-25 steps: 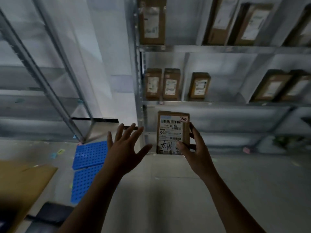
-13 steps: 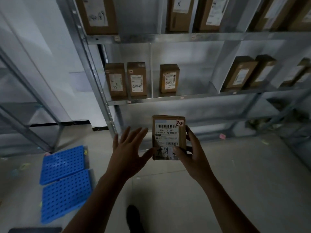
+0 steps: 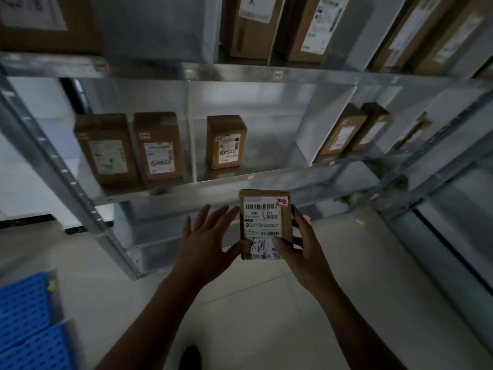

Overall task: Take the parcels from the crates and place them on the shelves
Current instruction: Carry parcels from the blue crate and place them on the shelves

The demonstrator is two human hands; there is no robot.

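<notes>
Head: shelf (image 3: 186, 186) w/ boxes (image 3: 226, 141) behind parcel (image 3: 264, 222)

A dark shoe (image 3: 190, 356) stands on the pale tiled floor (image 3: 266, 316), a yellow scrap (image 3: 360, 221) lying farther right.

1. The left forearm (image 3: 160, 316) and the right forearm (image 3: 346, 316), both bare, rise from the bottom edge and reach forward and up.
2. The left hand (image 3: 210, 244) is open, its back to the camera, with fingers straight and spread.
3. Its thumb stretches right and seems to touch the lower left edge of the parcel (image 3: 262, 222), though the dim light leaves that unsure.
4. The right hand (image 3: 302, 252) grips the parcel upright, thumb across the front and fingers behind the right side.
</notes>
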